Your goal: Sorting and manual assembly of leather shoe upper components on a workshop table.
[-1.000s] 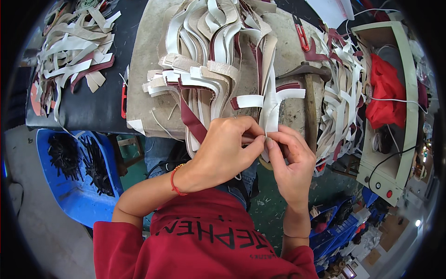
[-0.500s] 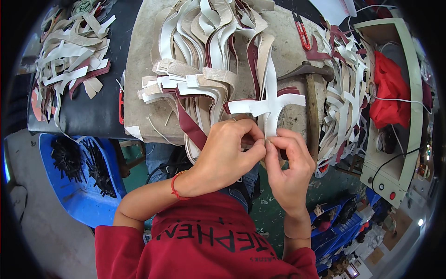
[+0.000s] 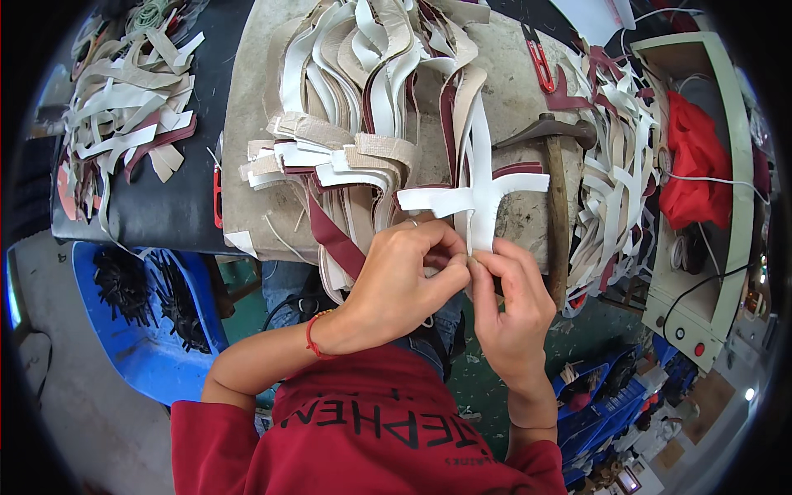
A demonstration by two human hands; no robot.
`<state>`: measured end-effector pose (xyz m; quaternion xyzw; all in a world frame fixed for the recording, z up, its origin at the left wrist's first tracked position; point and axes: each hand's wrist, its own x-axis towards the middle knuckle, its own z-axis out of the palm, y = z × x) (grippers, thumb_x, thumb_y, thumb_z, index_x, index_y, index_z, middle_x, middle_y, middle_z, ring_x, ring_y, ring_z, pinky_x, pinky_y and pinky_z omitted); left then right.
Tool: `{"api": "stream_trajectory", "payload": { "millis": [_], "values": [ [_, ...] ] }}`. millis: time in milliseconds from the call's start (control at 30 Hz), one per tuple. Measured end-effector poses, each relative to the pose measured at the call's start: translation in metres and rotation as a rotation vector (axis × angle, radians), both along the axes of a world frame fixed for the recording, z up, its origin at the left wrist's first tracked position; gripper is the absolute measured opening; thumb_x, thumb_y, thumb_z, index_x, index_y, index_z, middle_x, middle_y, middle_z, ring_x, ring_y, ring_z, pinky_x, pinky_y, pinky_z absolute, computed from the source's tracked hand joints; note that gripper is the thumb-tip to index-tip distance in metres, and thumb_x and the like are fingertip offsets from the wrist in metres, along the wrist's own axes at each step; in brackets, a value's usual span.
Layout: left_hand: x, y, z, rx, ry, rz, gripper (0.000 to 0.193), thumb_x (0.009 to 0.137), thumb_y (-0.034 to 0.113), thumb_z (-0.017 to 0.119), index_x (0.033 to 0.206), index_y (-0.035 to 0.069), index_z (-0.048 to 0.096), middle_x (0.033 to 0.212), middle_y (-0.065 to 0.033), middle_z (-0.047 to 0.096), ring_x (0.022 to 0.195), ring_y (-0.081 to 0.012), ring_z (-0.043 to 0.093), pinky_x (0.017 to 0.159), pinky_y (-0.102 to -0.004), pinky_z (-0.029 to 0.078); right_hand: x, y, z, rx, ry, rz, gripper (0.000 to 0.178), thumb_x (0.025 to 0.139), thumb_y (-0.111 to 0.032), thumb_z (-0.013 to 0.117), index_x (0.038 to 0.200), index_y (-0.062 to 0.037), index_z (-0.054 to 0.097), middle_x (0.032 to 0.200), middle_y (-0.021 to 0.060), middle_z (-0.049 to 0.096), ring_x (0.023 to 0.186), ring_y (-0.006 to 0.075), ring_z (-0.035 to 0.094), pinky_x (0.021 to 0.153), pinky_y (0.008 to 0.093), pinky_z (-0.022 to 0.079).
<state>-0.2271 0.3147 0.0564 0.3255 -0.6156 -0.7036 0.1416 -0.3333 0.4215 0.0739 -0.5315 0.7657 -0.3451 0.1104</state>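
A white cross-shaped strap piece [image 3: 478, 198] lies at the near edge of the worn work surface, its lower tail reaching down to my fingers. My left hand [image 3: 408, 276], with a red cord at the wrist, is closed in a pinch on the left side of that tail. From the right, my right hand [image 3: 511, 309] pinches the same tail between thumb and forefinger. The fingertips nearly meet, and they hide the tail's end. Maroon strap pieces [image 3: 518, 168] show beneath the white one. Left of it lies a thick stack of beige, white and maroon straps [image 3: 379, 161].
A hammer [image 3: 556, 198] lies to the right, below red-handled thread snips [image 3: 539, 62]. Strap heaps lie at the far left [image 3: 124, 107] and right [image 3: 615, 181]. A pale metal box [image 3: 726, 107] holds red cloth. A blue tub [image 3: 153, 363] with black strips stands lower left.
The cross-shaped strap piece has shifted slightly down and its crossbar tilts a little. Both hands keep their pinch, with the fingertips moved slightly lower.
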Motion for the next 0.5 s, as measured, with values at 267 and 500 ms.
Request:
{"api": "stream_trajectory", "payload": {
  "millis": [267, 500],
  "values": [
    [0.0, -0.005, 0.007, -0.24, -0.151, -0.101, 0.01, 0.078, 0.004, 0.06, 0.079, -0.006, 0.06, 0.079, -0.0073, 0.062, 0.074, -0.0103, 0.059, 0.066, -0.0245, 0.05, -0.003, -0.005, -0.003, -0.028, 0.188, -0.037, 0.024, 0.073, 0.007, 0.062, 0.094, 0.0023, 0.053, 0.094, 0.0182, 0.056, 0.077, 0.0331, 0.056, 0.067, 0.038, 0.047],
    [0.004, -0.003, 0.001, 0.394, 0.123, 0.062, 0.019, 0.086, 0.005, 0.061, 0.1, -0.007, 0.056, 0.092, -0.0074, 0.061, 0.083, -0.0089, 0.059, 0.075, -0.0234, 0.051, -0.002, -0.011, 0.01, -0.049, 0.132, 0.02, 0.021, 0.076, 0.006, 0.061, 0.095, 0.0029, 0.053, 0.095, 0.0188, 0.056, 0.079, 0.0334, 0.057, 0.068, 0.0384, 0.048]
  ]
}}
